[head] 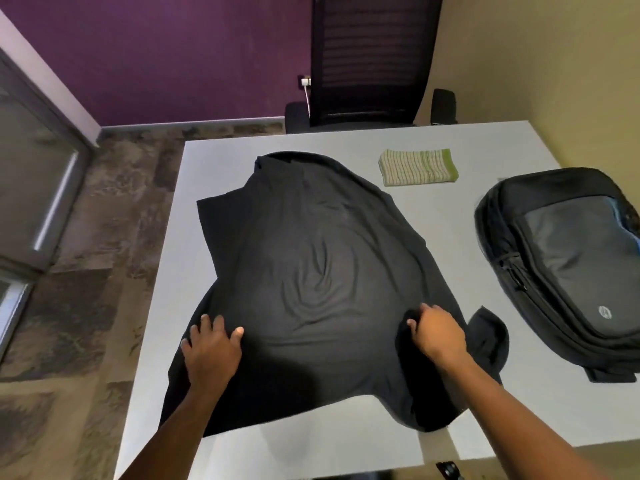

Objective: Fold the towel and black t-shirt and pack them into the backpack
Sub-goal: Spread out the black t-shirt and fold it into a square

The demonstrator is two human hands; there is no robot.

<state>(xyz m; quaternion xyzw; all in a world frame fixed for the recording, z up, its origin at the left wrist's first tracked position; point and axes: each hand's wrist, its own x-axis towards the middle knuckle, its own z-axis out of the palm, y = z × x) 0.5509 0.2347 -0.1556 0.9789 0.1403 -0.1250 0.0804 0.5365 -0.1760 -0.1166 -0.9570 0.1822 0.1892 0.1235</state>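
The black t-shirt (311, 254) lies spread and wrinkled over the middle of the white table (450, 209). My left hand (211, 348) rests flat on its near left part, fingers spread. My right hand (438, 334) grips a bunch of the shirt's fabric at its near right side, fingers curled into the cloth. A folded towel (417, 167), cream with green stripes and a green edge, sits at the far right of the shirt. The black and grey backpack (568, 268) lies flat at the table's right side, apart from both hands.
A black office chair (370, 60) stands behind the table's far edge. A charger with a white cable (306, 86) hangs on the purple wall. Patterned carpet (104, 254) lies to the left of the table. A yellow wall runs along the right.
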